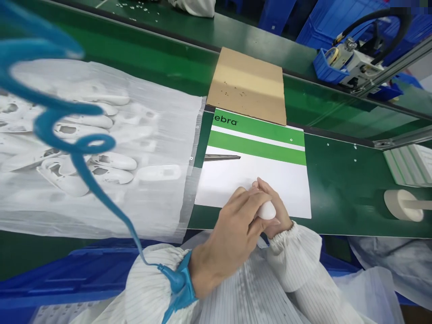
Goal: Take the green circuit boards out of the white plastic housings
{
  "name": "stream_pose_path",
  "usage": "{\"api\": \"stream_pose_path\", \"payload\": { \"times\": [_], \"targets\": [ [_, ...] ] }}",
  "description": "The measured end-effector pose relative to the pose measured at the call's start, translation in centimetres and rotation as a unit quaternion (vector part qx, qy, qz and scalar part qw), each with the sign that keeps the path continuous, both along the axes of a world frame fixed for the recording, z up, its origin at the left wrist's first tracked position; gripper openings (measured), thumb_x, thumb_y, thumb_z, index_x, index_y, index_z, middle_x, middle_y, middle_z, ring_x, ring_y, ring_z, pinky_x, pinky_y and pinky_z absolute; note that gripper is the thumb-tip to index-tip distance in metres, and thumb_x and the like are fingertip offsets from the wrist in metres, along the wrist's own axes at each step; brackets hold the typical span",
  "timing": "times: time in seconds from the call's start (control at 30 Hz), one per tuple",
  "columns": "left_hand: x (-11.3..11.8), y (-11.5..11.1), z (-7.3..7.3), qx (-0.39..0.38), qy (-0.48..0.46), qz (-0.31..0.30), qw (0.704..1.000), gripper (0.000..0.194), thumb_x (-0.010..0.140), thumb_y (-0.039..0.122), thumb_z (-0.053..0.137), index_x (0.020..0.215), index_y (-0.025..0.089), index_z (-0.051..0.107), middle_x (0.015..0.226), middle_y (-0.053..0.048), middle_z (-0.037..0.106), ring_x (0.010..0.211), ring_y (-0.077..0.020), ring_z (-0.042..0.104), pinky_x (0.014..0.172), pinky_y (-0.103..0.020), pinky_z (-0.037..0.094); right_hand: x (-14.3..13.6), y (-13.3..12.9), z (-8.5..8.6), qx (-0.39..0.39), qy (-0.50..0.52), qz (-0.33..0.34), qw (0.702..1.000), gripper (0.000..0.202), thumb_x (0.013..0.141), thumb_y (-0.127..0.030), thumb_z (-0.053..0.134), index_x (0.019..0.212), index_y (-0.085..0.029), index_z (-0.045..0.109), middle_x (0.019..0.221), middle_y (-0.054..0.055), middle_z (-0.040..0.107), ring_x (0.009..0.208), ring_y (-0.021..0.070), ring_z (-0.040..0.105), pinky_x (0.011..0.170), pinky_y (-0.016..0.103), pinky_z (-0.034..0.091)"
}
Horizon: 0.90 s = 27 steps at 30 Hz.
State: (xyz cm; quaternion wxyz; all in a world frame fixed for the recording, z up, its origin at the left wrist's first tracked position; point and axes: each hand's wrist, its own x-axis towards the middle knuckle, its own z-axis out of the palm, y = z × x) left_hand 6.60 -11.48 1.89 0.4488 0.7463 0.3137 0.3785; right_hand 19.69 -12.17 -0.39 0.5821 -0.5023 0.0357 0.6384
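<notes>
Both hands are together over the lower part of a white sheet with green stripes (256,173). My left hand (232,225), wearing a blue wrist strap (184,281), is closed around a white, smooth, rounded plastic piece (267,210). On the other side of the piece, my right hand (278,211) is closed against it, its fingers partly behind the left ones. Only the rounded end of the piece shows; the rest is covered by fingers. Dark tweezers (222,157) lie on the sheet, up and left of the hands.
White plastic shells (110,175) lie on a translucent plastic sheet (162,207) at left. A blue coiled cord (97,191) hangs before them. Brown cardboard (249,85) lies behind the striped sheet. At right are a cream disc with a handle (398,204) and stacked white-green boxes (410,164).
</notes>
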Motion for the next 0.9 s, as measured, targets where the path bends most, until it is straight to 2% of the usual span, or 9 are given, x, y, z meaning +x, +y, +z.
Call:
{"api": "stream_pose_path", "payload": {
  "times": [0.1, 0.27, 0.37, 0.43, 0.5, 0.53, 0.6, 0.73, 0.9],
  "targets": [
    [0.4, -0.3, -0.4, -0.004, -0.005, -0.003, 1.0, 0.03, 0.088, 0.013, 0.066, 0.115, 0.022, 0.058, 0.106, -0.002, 0.068, 0.097, -0.0185, 0.057, 0.086, -0.033, 0.052, -0.2, -0.2, -0.4, -0.013, 0.073, -0.008, 0.997, 0.025, 0.081, -0.035, 0.071, 0.071, -0.019, 0.054, 0.063, -0.005, 0.049, 0.058, 0.0079, 0.049, 0.06, 0.022, 0.048],
    [0.1, 0.0, -0.7, -0.02, -0.002, 0.001, 1.0, 0.029, 0.089, 0.016, 0.065, 0.116, 0.025, 0.058, 0.109, 0.0, 0.068, 0.102, -0.0179, 0.058, 0.093, -0.034, 0.053, -0.6, -0.3, -0.4, -0.006, 0.051, 0.035, 0.998, 0.029, 0.084, -0.046, 0.066, 0.074, -0.021, 0.057, 0.065, -0.005, 0.052, 0.06, 0.0094, 0.052, 0.059, 0.023, 0.047],
    [-0.4, 0.9, 0.0, -0.024, 0.016, -0.014, 0.999, 0.03, 0.091, 0.017, 0.062, 0.118, 0.027, 0.058, 0.111, -0.001, 0.069, 0.101, -0.0193, 0.06, 0.089, -0.035, 0.056, 0.3, -0.5, -0.2, 0.04, -0.014, 0.183, 0.982, 0.038, 0.084, -0.058, 0.063, 0.077, -0.02, 0.062, 0.063, -0.002, 0.056, 0.057, 0.0111, 0.052, 0.054, 0.024, 0.043],
    [-1.1, 1.9, 0.0, -0.03, 0.069, -0.051, 0.996, 0.038, 0.091, 0.022, 0.063, 0.127, 0.032, 0.054, 0.116, -0.002, 0.068, 0.103, -0.0208, 0.062, 0.085, -0.036, 0.058, 2.5, 0.0, 0.0, 0.054, -0.085, 0.306, 0.947, 0.039, 0.08, -0.058, 0.066, 0.079, -0.019, 0.066, 0.059, -0.003, 0.056, 0.051, 0.0102, 0.049, 0.05, 0.024, 0.041],
    [-2.1, 3.0, -1.1, 0.007, 0.147, -0.068, 0.987, 0.045, 0.092, 0.031, 0.062, 0.135, 0.034, 0.049, 0.129, -0.003, 0.064, 0.116, -0.0243, 0.06, 0.092, -0.041, 0.058, 6.0, 1.6, 0.4, 0.038, -0.2, 0.366, 0.908, 0.039, 0.074, -0.056, 0.072, 0.082, -0.018, 0.068, 0.057, -0.003, 0.056, 0.045, 0.0088, 0.046, 0.045, 0.023, 0.038],
    [-2.6, 3.6, -2.1, 0.049, 0.186, -0.059, 0.98, 0.047, 0.092, 0.036, 0.06, 0.138, 0.033, 0.046, 0.136, -0.005, 0.06, 0.124, -0.027, 0.056, 0.097, -0.045, 0.056, 8.2, 2.8, 0.8, 0.024, -0.276, 0.358, 0.892, 0.04, 0.073, -0.055, 0.074, 0.084, -0.017, 0.069, 0.06, -0.002, 0.059, 0.045, 0.0086, 0.047, 0.043, 0.022, 0.037],
    [-3.4, 4.6, -4.7, 0.152, 0.251, -0.014, 0.956, 0.05, 0.096, 0.04, 0.053, 0.143, 0.03, 0.04, 0.145, -0.009, 0.053, 0.132, -0.0316, 0.052, 0.101, -0.052, 0.053, 12.9, 5.9, 1.9, 0.002, -0.424, 0.252, 0.87, 0.037, 0.073, -0.05, 0.075, 0.088, -0.016, 0.07, 0.075, 0.001, 0.065, 0.053, 0.009, 0.053, 0.048, 0.022, 0.042],
    [-4.2, 5.1, -9.3, 0.273, 0.324, 0.032, 0.905, 0.066, 0.099, 0.036, 0.044, 0.156, 0.025, 0.015, 0.152, -0.014, 0.042, 0.136, -0.0329, 0.047, 0.098, -0.054, 0.055, 20.8, 12.7, 3.4, -0.019, -0.539, 0.11, 0.835, 0.033, 0.09, -0.043, 0.059, 0.108, -0.016, 0.066, 0.086, 0.003, 0.067, 0.06, 0.0084, 0.056, 0.058, 0.024, 0.048],
    [-4.4, 4.3, -10.3, 0.303, 0.366, 0.063, 0.878, 0.075, 0.098, 0.034, 0.043, 0.158, 0.026, 0.0, 0.153, -0.01, 0.04, 0.138, -0.0298, 0.045, 0.101, -0.052, 0.055, 23.9, 16.7, 2.4, -0.018, -0.643, 0.067, 0.762, 0.035, 0.097, -0.04, 0.054, 0.121, -0.016, 0.059, 0.118, 0.008, 0.061, 0.099, 0.0176, 0.062, 0.086, 0.038, 0.055]
  ]
}}
